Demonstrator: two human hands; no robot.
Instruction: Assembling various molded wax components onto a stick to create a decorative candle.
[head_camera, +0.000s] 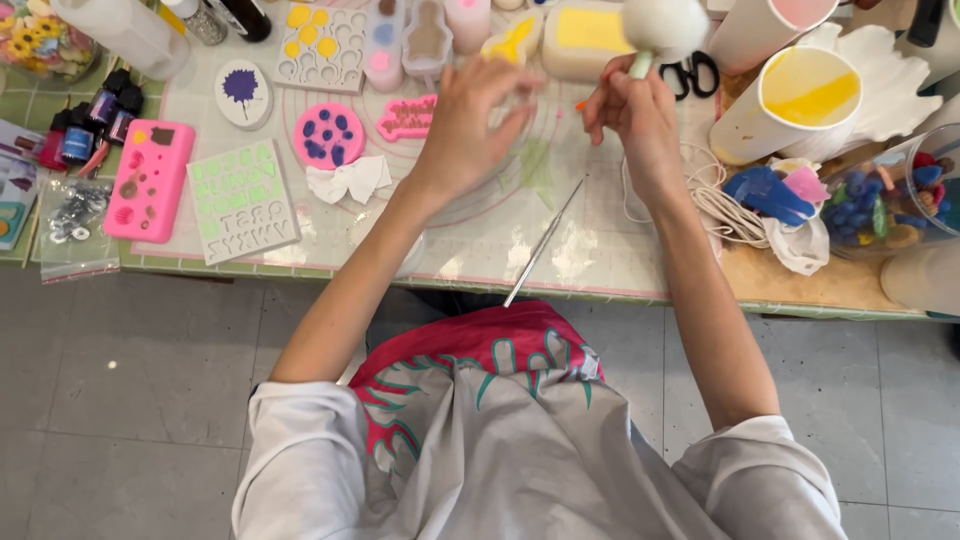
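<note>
My right hand (632, 112) grips the pale green handle of a large fluffy white brush (664, 26), its head raised over the back of the table. My left hand (470, 118) hovers beside it over the clear work mat (500, 235), fingers curled around something small that I cannot make out. A long thin metal rod (543, 243) lies slanted on the mat just below both hands. A faint green smear (536, 168) marks the mat between my hands.
Silicone moulds crowd the left: a pink rectangular one (150, 180), a pale green letter mould (242, 200), a round pink one (328, 135). Small dye bottles (88, 125) stand far left. Paper cups (795, 100), scissors (692, 72), white cord (715, 210) and a blue glove shape (765, 192) sit right.
</note>
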